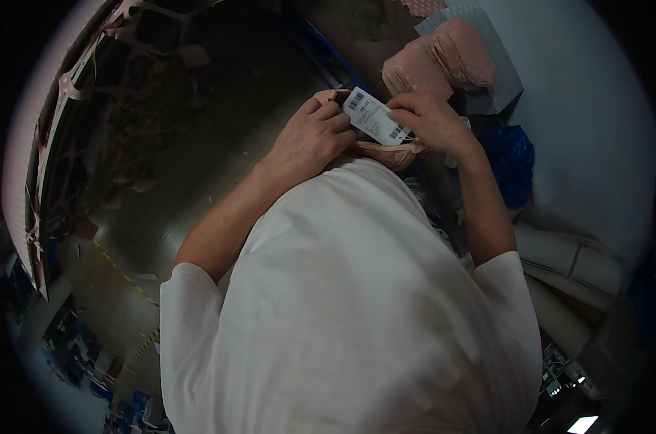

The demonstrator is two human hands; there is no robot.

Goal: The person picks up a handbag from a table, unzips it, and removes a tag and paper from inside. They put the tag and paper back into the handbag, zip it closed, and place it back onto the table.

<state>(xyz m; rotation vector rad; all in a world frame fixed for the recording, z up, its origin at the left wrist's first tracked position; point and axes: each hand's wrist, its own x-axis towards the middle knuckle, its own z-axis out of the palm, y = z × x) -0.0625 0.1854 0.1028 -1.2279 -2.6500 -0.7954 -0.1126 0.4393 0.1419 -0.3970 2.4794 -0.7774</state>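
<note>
A white hang tag with printed text and barcodes lies tilted over a pink garment, which looks like a bra. My right hand is closed, its thumb and fingers pinching the tag's right edge. On the other side, my left hand is curled over the garment's left part, knuckles up, beside the tag's left end. Its fingertips are hidden. The garment is just beyond my white shirt front, and much of it is covered by the tag and my hands.
Pink padded pieces in tied bundles rest on a pale sheet or bag at the upper right. Near my right forearm is a blue plastic bag. Pale rolls lie farther right. Pink cut-out sheeting hangs at the left, above a dark floor.
</note>
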